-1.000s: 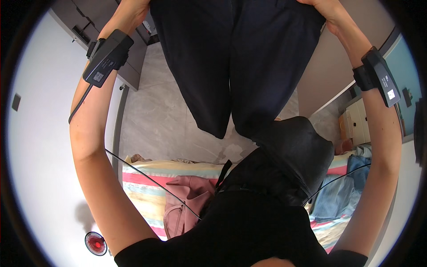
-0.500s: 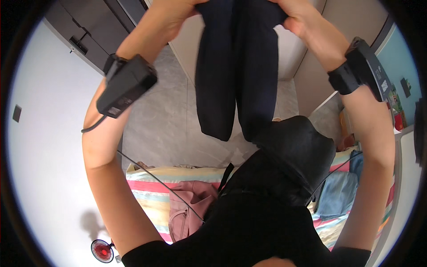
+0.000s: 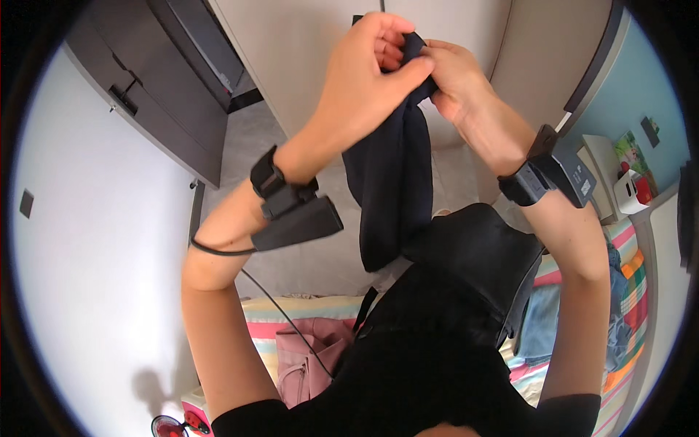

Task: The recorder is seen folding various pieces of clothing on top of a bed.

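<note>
One dark rectangular plate (image 3: 27, 204) sits on the white wall at far left, with a dark door (image 3: 156, 95) beyond it and a red-centred fan (image 3: 170, 427) low down. Next, a pink zipped item (image 3: 309, 353) lies on striped bedding (image 3: 262, 312). At upper centre, the left hand (image 3: 364, 73) curls its fingers loosely at the top of the dark trousers (image 3: 397, 178), thumb against the cloth; I cannot tell whether that grip is closed on it. The trousers hang below both hands, bunched and narrow, over the grey floor (image 3: 313, 251). Just beside, the right hand (image 3: 457, 79) grips the bunched cloth. Farther right, blue denim (image 3: 539, 324) rests on the bedding.
</note>
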Tool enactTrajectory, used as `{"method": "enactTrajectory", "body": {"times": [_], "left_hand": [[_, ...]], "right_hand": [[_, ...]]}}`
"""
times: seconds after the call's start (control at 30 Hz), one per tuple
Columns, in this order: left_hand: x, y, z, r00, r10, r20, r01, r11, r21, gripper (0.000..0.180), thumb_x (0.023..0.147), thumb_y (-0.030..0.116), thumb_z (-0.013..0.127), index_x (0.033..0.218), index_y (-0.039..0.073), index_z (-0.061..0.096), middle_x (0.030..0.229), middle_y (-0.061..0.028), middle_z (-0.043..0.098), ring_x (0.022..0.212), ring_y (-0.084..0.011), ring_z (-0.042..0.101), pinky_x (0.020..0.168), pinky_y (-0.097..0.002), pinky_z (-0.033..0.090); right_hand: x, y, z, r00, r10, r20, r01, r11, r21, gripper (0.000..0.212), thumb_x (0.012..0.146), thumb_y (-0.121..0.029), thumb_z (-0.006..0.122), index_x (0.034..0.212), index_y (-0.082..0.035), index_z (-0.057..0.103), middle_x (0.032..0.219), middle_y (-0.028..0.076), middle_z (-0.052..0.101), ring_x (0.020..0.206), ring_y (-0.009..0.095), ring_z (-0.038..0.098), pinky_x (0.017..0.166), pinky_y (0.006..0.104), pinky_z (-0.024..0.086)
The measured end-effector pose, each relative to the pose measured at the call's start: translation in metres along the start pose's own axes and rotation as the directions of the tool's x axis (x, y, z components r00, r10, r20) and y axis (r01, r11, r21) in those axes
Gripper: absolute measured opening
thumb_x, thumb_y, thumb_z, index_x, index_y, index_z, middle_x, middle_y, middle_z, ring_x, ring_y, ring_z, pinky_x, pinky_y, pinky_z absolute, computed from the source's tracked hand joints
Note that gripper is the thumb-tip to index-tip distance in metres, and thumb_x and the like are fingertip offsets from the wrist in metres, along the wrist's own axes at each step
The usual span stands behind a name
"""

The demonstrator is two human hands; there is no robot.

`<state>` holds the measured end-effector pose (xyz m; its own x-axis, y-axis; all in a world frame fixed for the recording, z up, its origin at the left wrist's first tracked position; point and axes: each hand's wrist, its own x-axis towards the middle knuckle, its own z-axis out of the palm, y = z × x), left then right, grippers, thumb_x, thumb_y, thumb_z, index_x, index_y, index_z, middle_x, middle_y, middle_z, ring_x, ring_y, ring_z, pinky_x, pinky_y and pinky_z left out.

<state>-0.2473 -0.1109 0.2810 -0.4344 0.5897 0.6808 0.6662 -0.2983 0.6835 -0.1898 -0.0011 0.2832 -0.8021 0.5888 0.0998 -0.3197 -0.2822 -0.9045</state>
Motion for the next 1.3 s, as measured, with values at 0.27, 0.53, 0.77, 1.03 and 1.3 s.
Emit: {"method": "enactTrajectory", "body": {"times": [0.27, 0.53, 0.77, 1.03, 1.3], "left_hand": [[0.002, -0.002, 0.006, 0.983, 0.076, -0.167, -0.073, 0.997, 0.021, 0.022, 0.077, -0.004, 0.064, 0.096, 0.0, 0.054, 0.084, -0.003, 0.06, 0.071, -0.0059, 0.057, 0.061, -0.0174, 0.044], [0.013, -0.002, 0.012, 0.975, 0.095, -0.202, -0.104, 0.994, -0.035, 0.02, 0.077, -0.005, 0.064, 0.094, 0.0, 0.054, 0.08, -0.0026, 0.06, 0.07, -0.0049, 0.056, 0.06, -0.0174, 0.044], [0.014, -0.01, 0.015, 0.985, -0.097, -0.143, 0.085, 0.993, -0.084, 0.014, 0.075, -0.002, 0.063, 0.087, 0.003, 0.057, 0.074, -0.0024, 0.059, 0.063, -0.0075, 0.053, 0.057, -0.02, 0.041], [0.011, -0.022, 0.021, 0.991, -0.132, -0.023, 0.131, 0.991, -0.038, 0.012, 0.076, -0.002, 0.062, 0.087, 0.001, 0.059, 0.076, -0.0039, 0.06, 0.069, -0.0094, 0.055, 0.061, -0.0218, 0.044], [-0.063, -0.072, 0.023, 0.967, -0.101, -0.235, 0.086, 0.994, -0.07, 0.024, 0.076, 0.01, 0.069, 0.094, 0.004, 0.056, 0.089, -0.0009, 0.056, 0.084, -0.0112, 0.053, 0.076, -0.0258, 0.042]], "right_hand": [[0.001, -0.019, -0.014, 0.997, -0.054, 0.058, 0.056, 0.998, -0.036, 0.017, 0.085, -0.009, 0.061, 0.088, 0.008, 0.058, 0.081, 0.014, 0.062, 0.065, 0.019, 0.062, 0.054, 0.0316, 0.053], [-0.027, -0.035, -0.015, 0.968, 0.011, 0.253, -0.056, 0.983, 0.174, 0.016, 0.074, -0.004, 0.061, 0.088, 0.005, 0.058, 0.08, 0.01, 0.06, 0.068, 0.016, 0.06, 0.059, 0.0312, 0.051], [-0.027, -0.002, -0.022, 0.885, -0.171, 0.433, 0.291, 0.929, -0.227, 0.046, 0.067, 0.0, 0.06, 0.112, 0.005, 0.049, 0.1, 0.007, 0.056, 0.096, 0.015, 0.053, 0.085, 0.0286, 0.042], [-0.002, 0.025, -0.026, 0.92, -0.324, 0.22, 0.391, 0.79, -0.473, 0.027, 0.073, 0.003, 0.056, 0.099, 0.009, 0.054, 0.083, 0.015, 0.061, 0.077, 0.021, 0.06, 0.067, 0.0316, 0.049], [0.022, 0.018, -0.021, 0.968, -0.205, -0.142, 0.221, 0.969, 0.108, 0.023, 0.07, 0.014, 0.055, 0.093, 0.013, 0.056, 0.087, 0.021, 0.06, 0.077, 0.028, 0.061, 0.067, 0.0394, 0.052]]}}
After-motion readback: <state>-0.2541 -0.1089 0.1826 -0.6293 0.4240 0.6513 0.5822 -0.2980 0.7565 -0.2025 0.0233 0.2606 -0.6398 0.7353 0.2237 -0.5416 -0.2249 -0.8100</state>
